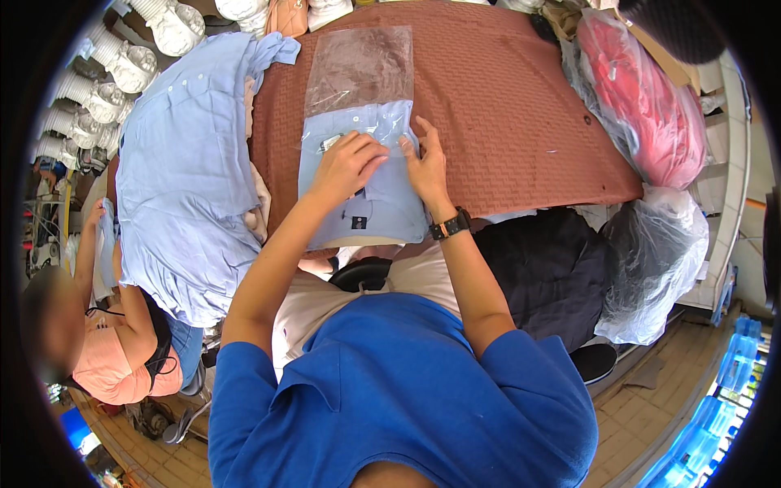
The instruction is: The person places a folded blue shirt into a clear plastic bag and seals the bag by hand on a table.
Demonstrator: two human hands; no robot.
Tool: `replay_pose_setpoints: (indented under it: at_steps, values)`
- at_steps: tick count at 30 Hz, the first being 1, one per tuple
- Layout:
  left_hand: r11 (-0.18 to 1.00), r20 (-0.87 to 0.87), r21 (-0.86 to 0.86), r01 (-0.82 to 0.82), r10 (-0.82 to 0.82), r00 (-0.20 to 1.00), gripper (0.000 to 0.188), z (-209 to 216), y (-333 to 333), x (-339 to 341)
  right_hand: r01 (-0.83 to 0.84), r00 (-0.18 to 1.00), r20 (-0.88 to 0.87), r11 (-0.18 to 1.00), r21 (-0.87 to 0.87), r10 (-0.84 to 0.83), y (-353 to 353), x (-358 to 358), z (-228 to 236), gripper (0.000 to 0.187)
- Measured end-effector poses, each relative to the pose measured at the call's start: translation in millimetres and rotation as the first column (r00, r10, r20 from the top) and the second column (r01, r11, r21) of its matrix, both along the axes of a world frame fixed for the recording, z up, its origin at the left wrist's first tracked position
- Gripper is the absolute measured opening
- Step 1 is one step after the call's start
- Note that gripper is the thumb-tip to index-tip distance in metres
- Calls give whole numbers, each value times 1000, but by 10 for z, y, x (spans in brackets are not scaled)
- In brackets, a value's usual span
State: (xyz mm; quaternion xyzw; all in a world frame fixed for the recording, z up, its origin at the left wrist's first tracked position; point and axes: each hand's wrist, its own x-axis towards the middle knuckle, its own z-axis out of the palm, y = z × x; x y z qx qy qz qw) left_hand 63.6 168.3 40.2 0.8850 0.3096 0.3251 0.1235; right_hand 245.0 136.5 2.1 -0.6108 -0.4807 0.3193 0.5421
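Observation:
On the brown cloth-covered table in front of me lies a folded light blue shirt [329,203]. Its far part is under a clear plastic bag [362,67], whose unfilled end stretches flat beyond it. My left hand [351,167] rests on the middle of the shirt, fingers bent together and pinching at the film; its fingertips are partly hidden. At the shirt's right edge is my right hand [427,167], thumb and fingers apart, thumb touching the bag. A small black label [359,222] shows near the shirt's close end.
A pile of light blue shirts [191,154] covers the table's left side. Bagged red garments [639,106] lie at the right, above another clear bag [655,260]. Black cloth [541,268] hangs at the front edge. A person in orange [122,358] sits at the left.

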Motion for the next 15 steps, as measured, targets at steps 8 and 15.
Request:
replay_pose_setpoints:
  at_steps: [8, 15]
  values:
    - [949, 157, 0, -317, 313, 937, 38, -39, 155, -693, 39, 921, 371, 975, 219, -120, 50, 302, 95, 17]
    - [257, -45, -917, -306, 695, 718, 43, -256, 40, -1093, 78, 956, 290, 995, -68, -55, -36, 278, 212, 21]
